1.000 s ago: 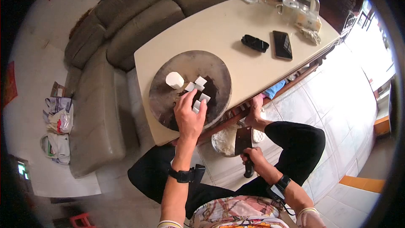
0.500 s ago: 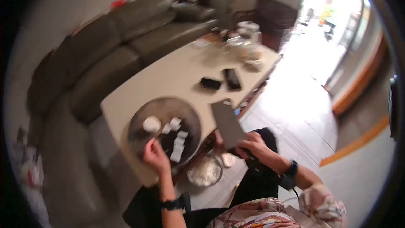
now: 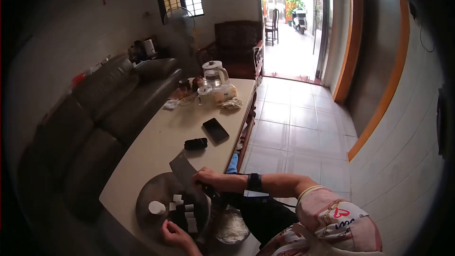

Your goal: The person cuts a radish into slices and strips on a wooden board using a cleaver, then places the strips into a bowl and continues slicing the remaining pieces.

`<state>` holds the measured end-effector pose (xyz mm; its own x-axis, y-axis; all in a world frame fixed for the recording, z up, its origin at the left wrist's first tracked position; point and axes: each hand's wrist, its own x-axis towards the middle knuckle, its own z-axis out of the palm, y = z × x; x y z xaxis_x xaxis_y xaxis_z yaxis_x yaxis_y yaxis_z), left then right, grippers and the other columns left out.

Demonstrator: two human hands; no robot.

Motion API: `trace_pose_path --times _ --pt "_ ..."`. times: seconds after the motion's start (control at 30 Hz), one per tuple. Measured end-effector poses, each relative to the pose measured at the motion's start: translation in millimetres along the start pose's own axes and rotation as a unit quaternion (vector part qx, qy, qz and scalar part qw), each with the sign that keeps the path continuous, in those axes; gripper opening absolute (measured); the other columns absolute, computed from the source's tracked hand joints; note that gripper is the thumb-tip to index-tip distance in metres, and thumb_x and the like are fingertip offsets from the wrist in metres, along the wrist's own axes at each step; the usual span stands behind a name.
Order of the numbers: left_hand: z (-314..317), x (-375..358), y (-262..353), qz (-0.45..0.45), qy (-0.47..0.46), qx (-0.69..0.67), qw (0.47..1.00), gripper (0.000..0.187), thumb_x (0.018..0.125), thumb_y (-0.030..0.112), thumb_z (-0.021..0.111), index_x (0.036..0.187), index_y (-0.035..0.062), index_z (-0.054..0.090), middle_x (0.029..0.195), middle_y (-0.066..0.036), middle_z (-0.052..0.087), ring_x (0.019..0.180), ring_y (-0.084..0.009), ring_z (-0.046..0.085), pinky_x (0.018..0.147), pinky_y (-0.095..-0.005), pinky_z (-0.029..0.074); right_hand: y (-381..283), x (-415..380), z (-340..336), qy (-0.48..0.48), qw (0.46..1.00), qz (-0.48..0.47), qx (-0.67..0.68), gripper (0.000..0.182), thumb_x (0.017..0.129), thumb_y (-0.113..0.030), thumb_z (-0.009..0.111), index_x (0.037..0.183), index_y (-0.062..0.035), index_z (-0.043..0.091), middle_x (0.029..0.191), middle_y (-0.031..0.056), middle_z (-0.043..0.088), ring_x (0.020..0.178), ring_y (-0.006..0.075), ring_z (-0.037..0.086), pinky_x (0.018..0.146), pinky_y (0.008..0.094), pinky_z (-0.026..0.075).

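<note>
My right hand (image 3: 206,178) grips a cleaver (image 3: 182,170) by its dark handle. Its broad grey blade hangs over the far right edge of the round dark cutting board (image 3: 143,194). Near the board's front edge is my left hand (image 3: 175,233), thumb and fingertips drawn together; I cannot tell what, if anything, they pinch. On the board lie a thick round white piece (image 3: 156,207) and several smaller white slabs and cubes (image 3: 190,221), just beyond my left fingers.
Beside the board, lower down, a bowl (image 3: 232,230) holds white shreds. Farther along the table (image 3: 147,147) are a black case-like object (image 3: 195,144), a phone (image 3: 215,130), a glass jug (image 3: 205,96), a kettle (image 3: 213,73) and a tissue pack (image 3: 224,94). A sofa (image 3: 95,156) runs along the left.
My view has tilted up toward the doorway. The cleaver has swung left, from beside the table to over the board's edge. My left hand stays near the white pieces.
</note>
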<state>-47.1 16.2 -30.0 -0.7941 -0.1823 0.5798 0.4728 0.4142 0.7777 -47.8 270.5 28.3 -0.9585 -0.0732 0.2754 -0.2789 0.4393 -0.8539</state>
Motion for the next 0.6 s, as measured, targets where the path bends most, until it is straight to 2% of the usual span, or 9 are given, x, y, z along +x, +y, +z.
trace_pose_path --times 0.03,0.07,0.13,0.23,0.33,0.37,0.4,0.47,0.6 --pt "-2.7 0.2 3.0 -0.002 -0.016 0.025 1.0 0.015 0.089 0.003 0.053 0.098 -0.0076 0.059 0.09 -0.019 0.062 0.078 -0.0265 0.062 0.067 -0.0337 0.05 8.7 5.0 7.6 0.01 0.972 0.143 0.184 0.011 0.068 -0.009 0.061 0.076 -0.0021 0.062 0.063 0.0038 0.057 0.059 0.013 0.057 0.053 0.0264 0.044" --pt "-2.9 0.1 2.0 0.001 -0.019 0.027 0.999 0.015 0.089 0.003 0.053 0.098 -0.0076 0.059 0.09 -0.019 0.062 0.078 -0.0265 0.062 0.067 -0.0337 0.05 6.7 7.2 7.7 0.013 0.972 0.143 0.188 0.011 0.068 -0.009 0.061 0.076 -0.0021 0.062 0.063 0.0038 0.057 0.059 0.013 0.057 0.053 0.0264 0.044" --pt "-3.1 -0.6 -1.8 0.003 -0.024 0.039 0.999 0.014 0.088 0.002 0.053 0.097 -0.0074 0.059 0.089 -0.019 0.062 0.077 -0.0269 0.062 0.067 -0.0339 0.05 2.6 12.4 4.1 0.019 0.996 -0.023 -0.087 0.009 0.064 -0.007 0.063 0.073 -0.0078 0.063 0.067 0.0094 0.061 0.064 0.0254 0.062 0.057 0.0316 0.047" --pt "-3.6 -0.6 2.3 0.002 -0.019 0.042 0.999 0.013 0.088 0.001 0.053 0.097 -0.0065 0.06 0.087 -0.018 0.062 0.074 -0.0273 0.062 0.066 -0.034 0.05 -15.8 10.7 -9.3 0.051 0.996 -0.07 -0.023 0.007 0.067 -0.005 0.063 0.074 -0.0069 0.063 0.07 0.0108 0.062 0.066 0.0272 0.062 0.059 0.0335 0.047" --pt "-5.6 0.3 12.8 0.0 -0.012 0.061 0.998 0.012 0.087 -0.001 0.054 0.096 -0.0056 0.06 0.085 -0.017 0.063 0.072 -0.0269 0.061 0.065 -0.0334 0.05 8.2 17.7 -5.3 0.116 0.982 -0.125 -0.074 0.013 0.072 -0.001 0.057 0.083 -0.0029 0.064 0.071 0.003 0.062 0.064 0.0124 0.058 0.059 0.0265 0.046" --pt "-6.9 -0.1 9.9 0.0 -0.01 0.065 0.998 0.012 0.087 -0.001 0.054 0.096 -0.0056 0.06 0.085 -0.017 0.063 0.072 -0.0269 0.061 0.065 -0.0334 0.05 5.9 18.4 -2.1 0.099 0.99 -0.023 0.099 0.013 0.076 0.002 0.055 0.084 -0.0011 0.064 0.07 0.0006 0.06 0.062 0.008 0.055 0.058 0.0239 0.046" --pt "-5.8 -1.0 5.7 0.001 -0.008 0.063 0.998 0.012 0.086 -0.002 0.054 0.096 -0.0054 0.061 0.085 -0.017 0.062 0.072 -0.0266 0.061 0.065 -0.0331 0.05 3.6 20.7 0.5 0.096 0.99 -0.024 0.103 0.013 0.076 0.002 0.055 0.084 -0.0011 0.064 0.07 0.0006 0.06 0.062 0.008 0.055 0.058 0.0239 0.046" --pt "-5.4 -1.4 3.0 0.0 -0.005 0.061 0.998 0.012 0.085 -0.002 0.054 0.096 -0.0052 0.061 0.084 -0.017 0.062 0.071 -0.0262 0.061 0.064 -0.0329 0.05 0.9 25.8 1.3 0.1 0.862 0.182 0.463 0.004 0.078 -0.004 0.058 0.077 -0.0006 0.061 0.071 0.0078 0.062 0.061 0.0137 0.059 0.053 0.0245 0.046" --pt "-0.7 -2.7 2.0 -0.002 0.001 0.062 0.998 0.014 0.084 -0.005 0.053 0.096 -0.0053 0.061 0.085 -0.016 0.062 0.072 -0.0251 0.061 0.064 -0.0324 0.05 -26.7 23.6 -5.7 0.085 0.83 0.269 0.482 0.009 0.08 -0.003 0.057 0.073 0.0 0.06 0.068 0.005 0.059 0.059 0.0087 0.057 0.051 0.0205 0.044"
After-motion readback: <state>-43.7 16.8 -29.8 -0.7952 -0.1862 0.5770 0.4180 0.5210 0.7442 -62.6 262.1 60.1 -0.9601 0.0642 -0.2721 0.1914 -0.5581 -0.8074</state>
